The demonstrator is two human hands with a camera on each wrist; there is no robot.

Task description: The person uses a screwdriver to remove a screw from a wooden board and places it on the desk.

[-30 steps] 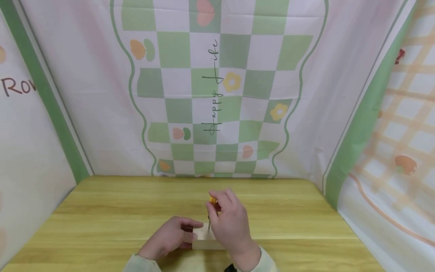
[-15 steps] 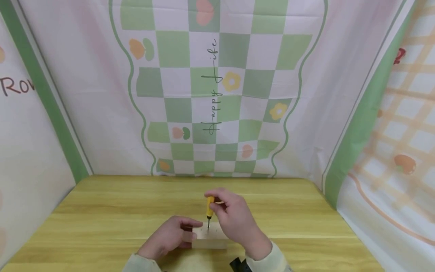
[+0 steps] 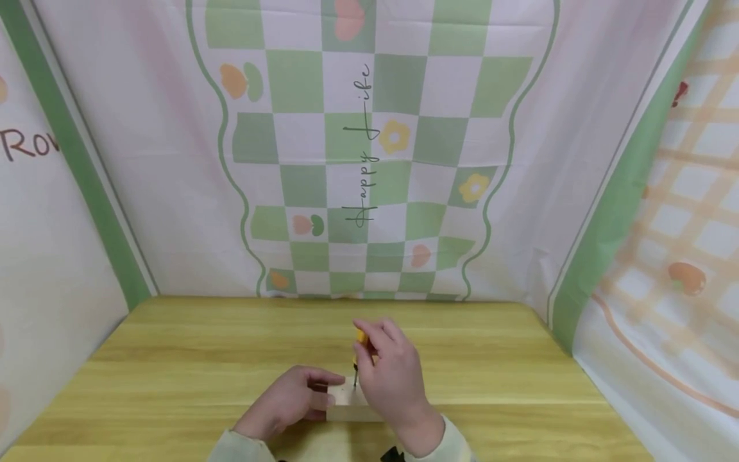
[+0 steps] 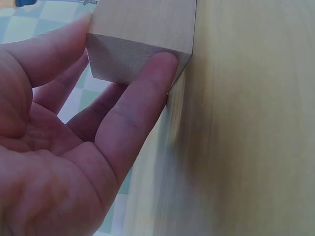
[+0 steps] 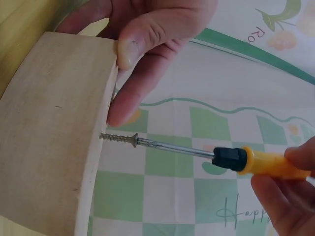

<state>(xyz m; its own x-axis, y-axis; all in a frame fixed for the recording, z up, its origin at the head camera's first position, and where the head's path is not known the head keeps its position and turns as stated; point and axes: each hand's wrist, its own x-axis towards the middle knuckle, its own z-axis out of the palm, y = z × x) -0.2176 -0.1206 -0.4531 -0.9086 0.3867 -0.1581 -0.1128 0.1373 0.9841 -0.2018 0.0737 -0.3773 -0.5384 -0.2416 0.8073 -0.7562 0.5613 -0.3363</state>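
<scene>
A pale wooden block (image 3: pixel 353 414) lies on the table in front of me. My left hand (image 3: pixel 288 401) holds its left end, with fingertips on the end face and the top edge in the left wrist view. My right hand (image 3: pixel 395 378) pinches the yellow handle of a screwdriver (image 5: pixel 270 164) between thumb and fingers. The screwdriver stands upright over the block. In the right wrist view its tip meets the head of a screw (image 5: pixel 118 138), whose point is in the block's top face and whose thread mostly shows. My right hand covers the block's right part in the head view.
The wooden table (image 3: pixel 190 359) extends around both hands. A printed curtain (image 3: pixel 404 192) with green checks hangs behind its far edge, with further cloth at both sides. A small black object (image 3: pixel 393 455) shows by the right sleeve.
Half a second ago my right hand was turned outward, baring the yellow handle; now it has rolled back inward over it, much as one second ago. Left hand and block have stayed put.
</scene>
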